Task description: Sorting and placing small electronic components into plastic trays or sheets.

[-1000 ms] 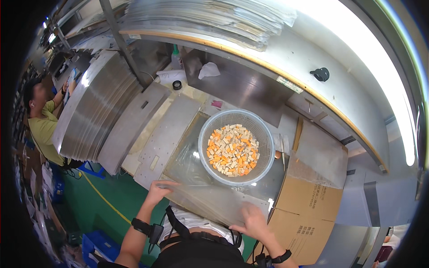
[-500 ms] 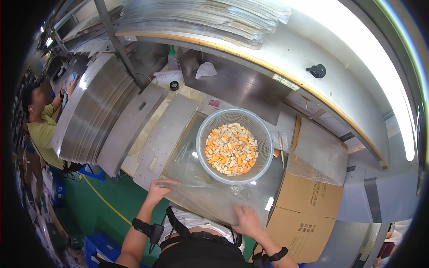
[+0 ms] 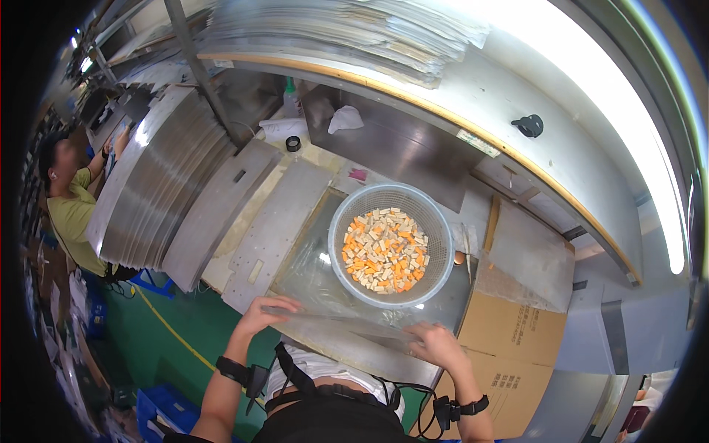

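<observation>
A sheet of clear plastic film (image 3: 347, 323) stretches between my two hands at the near edge of the worktable. My left hand (image 3: 264, 313) pinches its left end, fingers pointing right. At its right end, my right hand (image 3: 437, 342) grips the film with thumb and fingers together. Whether the film is a flat sheet or a bag, I cannot tell. Just beyond it stands a round grey mesh basket (image 3: 341, 277), heaped with small orange and beige blocks (image 3: 388, 251). Neither hand touches the basket.
Metal plates (image 3: 284, 229) lie left of the basket, beside a stack of thin sheets (image 3: 159, 184). Cardboard (image 3: 509, 332) lies at the right. A shelf edge (image 3: 354, 74) crosses above the table. Another person (image 3: 74, 210) works at far left.
My right hand has moved right and away from me, drawing the film straighter between the hands. The left hand keeps its hold. The whole view has shifted slightly.
</observation>
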`<state>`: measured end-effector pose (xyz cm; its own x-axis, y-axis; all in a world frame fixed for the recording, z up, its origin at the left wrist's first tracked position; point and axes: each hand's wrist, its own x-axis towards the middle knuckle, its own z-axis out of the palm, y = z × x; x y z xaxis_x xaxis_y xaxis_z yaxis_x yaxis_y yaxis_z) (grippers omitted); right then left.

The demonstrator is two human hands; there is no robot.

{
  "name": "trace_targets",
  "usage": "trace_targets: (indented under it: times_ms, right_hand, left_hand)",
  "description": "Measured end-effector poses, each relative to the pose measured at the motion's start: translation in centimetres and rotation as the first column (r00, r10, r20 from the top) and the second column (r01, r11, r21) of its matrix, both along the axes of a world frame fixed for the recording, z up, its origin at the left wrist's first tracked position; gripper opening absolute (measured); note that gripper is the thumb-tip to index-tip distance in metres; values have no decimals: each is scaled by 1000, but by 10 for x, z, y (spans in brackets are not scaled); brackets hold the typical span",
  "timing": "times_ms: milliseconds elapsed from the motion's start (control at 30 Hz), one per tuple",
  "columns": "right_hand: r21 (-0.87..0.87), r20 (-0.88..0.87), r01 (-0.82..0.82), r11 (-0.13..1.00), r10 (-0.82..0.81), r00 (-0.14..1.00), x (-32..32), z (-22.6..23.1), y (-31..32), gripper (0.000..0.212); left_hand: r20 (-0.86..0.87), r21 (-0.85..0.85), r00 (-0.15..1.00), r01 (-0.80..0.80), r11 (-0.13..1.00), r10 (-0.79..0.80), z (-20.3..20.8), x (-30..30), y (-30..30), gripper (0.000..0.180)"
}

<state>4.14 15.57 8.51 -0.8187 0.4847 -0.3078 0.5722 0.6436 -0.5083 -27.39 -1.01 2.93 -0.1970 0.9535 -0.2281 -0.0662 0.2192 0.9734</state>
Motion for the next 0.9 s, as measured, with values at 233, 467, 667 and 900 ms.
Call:
trace_targets:
  times_ms: [233, 467, 667, 900]
  right_hand:
    - [276, -131, 44, 960, -8, 991, -4, 5, -8, 34]
    - [418, -245, 46, 907, 64, 967, -24, -15, -20, 26]
    - [451, -302, 83, 889, 64, 951, -22, -20, -22, 18]
    - [448, -294, 66, 892, 77, 953, -22, -18, -22, 15]
  left_hand:
    - [-50, -14, 995, 81, 997, -82, 19, -6, 1, 36]
    - [-278, 12, 959, 62, 998, -56, 33, -6, 0, 28]
    - [-879, 103, 470, 349, 932, -79, 94, 14, 38, 37]
    - [-905, -117, 284, 546, 829, -316, 55, 57, 61, 49]
